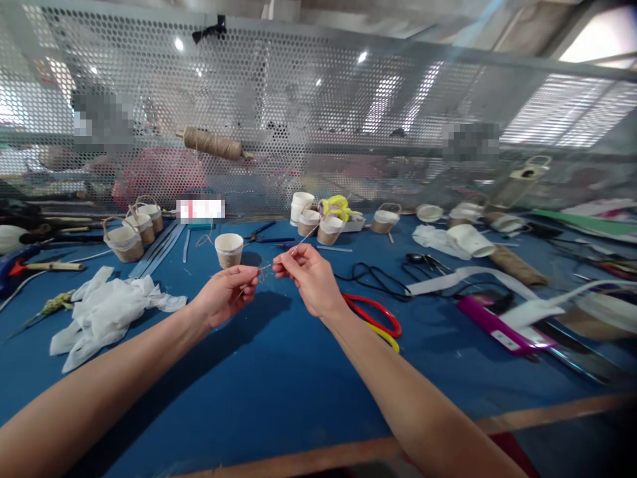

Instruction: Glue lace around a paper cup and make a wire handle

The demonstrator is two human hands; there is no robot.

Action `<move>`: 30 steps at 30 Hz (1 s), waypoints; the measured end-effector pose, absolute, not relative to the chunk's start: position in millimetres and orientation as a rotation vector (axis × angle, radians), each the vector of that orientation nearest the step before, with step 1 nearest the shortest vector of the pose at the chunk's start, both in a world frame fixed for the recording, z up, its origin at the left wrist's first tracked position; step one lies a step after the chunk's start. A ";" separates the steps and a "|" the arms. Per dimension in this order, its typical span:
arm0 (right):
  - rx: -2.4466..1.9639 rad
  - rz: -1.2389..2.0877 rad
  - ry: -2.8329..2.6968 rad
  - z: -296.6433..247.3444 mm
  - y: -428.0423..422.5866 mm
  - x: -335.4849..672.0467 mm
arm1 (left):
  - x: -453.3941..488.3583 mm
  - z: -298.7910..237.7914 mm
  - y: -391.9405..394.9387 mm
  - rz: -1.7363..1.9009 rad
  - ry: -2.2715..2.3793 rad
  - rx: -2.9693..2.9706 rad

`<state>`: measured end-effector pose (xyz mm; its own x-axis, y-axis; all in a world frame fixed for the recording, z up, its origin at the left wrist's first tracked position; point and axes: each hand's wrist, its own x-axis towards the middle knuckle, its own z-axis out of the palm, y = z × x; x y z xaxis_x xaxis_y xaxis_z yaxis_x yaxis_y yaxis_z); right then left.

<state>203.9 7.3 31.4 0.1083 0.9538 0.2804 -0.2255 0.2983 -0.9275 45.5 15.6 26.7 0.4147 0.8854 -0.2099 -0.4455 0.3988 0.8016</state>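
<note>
Head view | my left hand (226, 293) and right hand (309, 277), grips pinched on thin twine (267, 267) | handled cups (124, 240) done; nearest paper cup (229, 249) lacks handle

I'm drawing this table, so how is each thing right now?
Left hand: pinched shut on the string.
Right hand: pinched shut on the string.
String: held straight, off the table.
Paper cup: upright, open top.
Twine spool: wound, sideways by the mesh.
White cloth: crumpled.
Big cup: tipped on its side.

blue table (279, 372) | perforated metal screen (298, 99) behind | bright window (600, 43) upper right
</note>
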 end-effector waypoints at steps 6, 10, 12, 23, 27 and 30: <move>-0.771 1.010 -1.164 38.4 0.8 203.9 | 49.8 26.0 4.8 0.831 0.595 0.678; -0.763 0.915 -1.177 39.9 -3.1 202.3 | 53.4 28.6 -3.6 0.801 0.523 0.608; -0.769 0.843 -1.184 38.1 -3.2 201.2 | 55.2 30.1 -6.8 0.807 0.525 0.583; -0.797 0.936 -1.179 39.7 3.9 209.4 | 54.6 27.7 -5.4 0.859 0.598 0.603; -0.802 0.911 -1.136 40.2 4.8 211.0 | 55.0 27.6 -5.2 0.855 0.590 0.612; -0.819 0.975 -1.100 39.4 4.6 211.0 | 55.1 27.2 -4.6 0.871 0.601 0.610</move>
